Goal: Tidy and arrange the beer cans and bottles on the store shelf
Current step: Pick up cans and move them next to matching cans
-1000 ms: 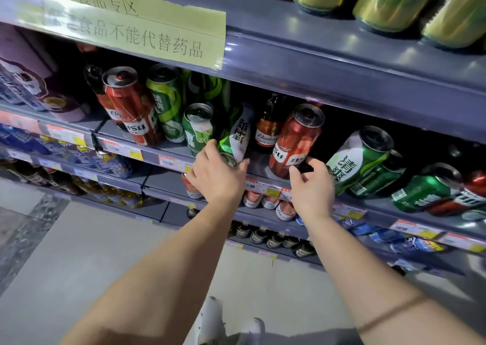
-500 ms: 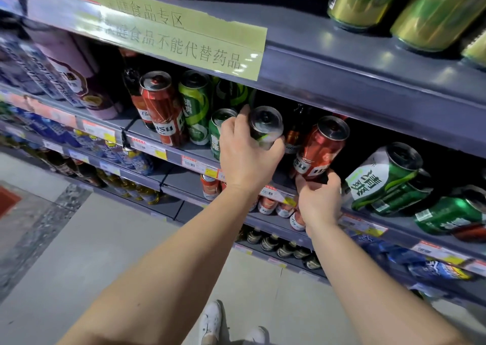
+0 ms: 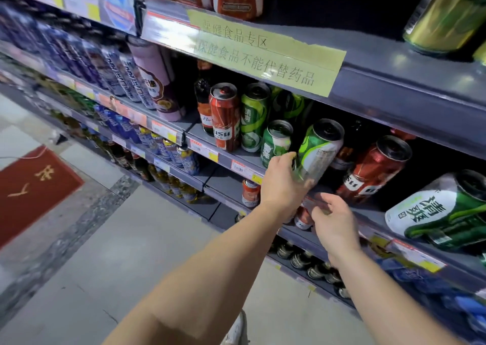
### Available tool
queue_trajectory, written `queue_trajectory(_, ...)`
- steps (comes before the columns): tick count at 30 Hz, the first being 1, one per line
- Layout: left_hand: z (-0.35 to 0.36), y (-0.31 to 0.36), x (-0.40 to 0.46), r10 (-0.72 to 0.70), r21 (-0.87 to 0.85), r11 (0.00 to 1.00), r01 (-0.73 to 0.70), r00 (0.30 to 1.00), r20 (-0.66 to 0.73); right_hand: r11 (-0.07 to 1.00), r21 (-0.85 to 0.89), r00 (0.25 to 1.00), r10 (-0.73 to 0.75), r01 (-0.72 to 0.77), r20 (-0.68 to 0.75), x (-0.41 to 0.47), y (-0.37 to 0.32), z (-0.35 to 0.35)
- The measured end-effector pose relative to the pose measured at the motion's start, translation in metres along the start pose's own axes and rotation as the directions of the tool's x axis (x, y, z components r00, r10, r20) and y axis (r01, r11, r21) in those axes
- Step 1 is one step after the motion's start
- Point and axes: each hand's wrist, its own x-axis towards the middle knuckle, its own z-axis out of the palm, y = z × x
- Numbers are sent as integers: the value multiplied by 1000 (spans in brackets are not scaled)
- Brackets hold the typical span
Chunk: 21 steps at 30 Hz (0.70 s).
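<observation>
Gripping a green and white beer can [image 3: 317, 150] around its lower half, the person's left hand [image 3: 282, 184] holds it tilted, top leaning up and to the right, at the front edge of the middle shelf [image 3: 231, 158]. The right hand [image 3: 332, 218] hovers just below and to the right of that can, its fingers loosely bent and grasping nothing, in front of the shelf's price strip. Just left of the held can stands a shorter green can [image 3: 276, 142], close to the left hand's knuckles. Further left on the same shelf stand a tall green can [image 3: 253, 117], a red can [image 3: 225, 116] and, behind it, a dark glass bottle [image 3: 203, 105] with a red label. To the right of the held can a second red can [image 3: 373, 170] stands beside a dark bottle whose label is partly hidden. At the far right a large white and green can [image 3: 436, 208] with bold Chinese characters lies on its side. A pale green paper sign [image 3: 265, 53] with Chinese text is taped to the edge of the shelf above. Lower shelves hold small cans and rows of bottles, blurred. A red floor mat [image 3: 31, 189] lies on the grey floor at the left
</observation>
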Motion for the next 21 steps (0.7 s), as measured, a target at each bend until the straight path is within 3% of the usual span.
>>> queue_trajectory(5, -55, -35, -10, -75, -11, 997, 75, 997, -12, 995, -59, 991, -70, 78, 115, 5, -22, 21)
queue_trajectory(11, -116, -87, 33, -223, -179, 965, 191, 958, -178, 991, -135, 999, -14, 19, 43, 5, -39, 47)
queue_trajectory(21, -127, -100, 96, -44, -166, 986, 26, 993, -107, 997, 68, 985, 42, -31, -167, -15, -88, 128)
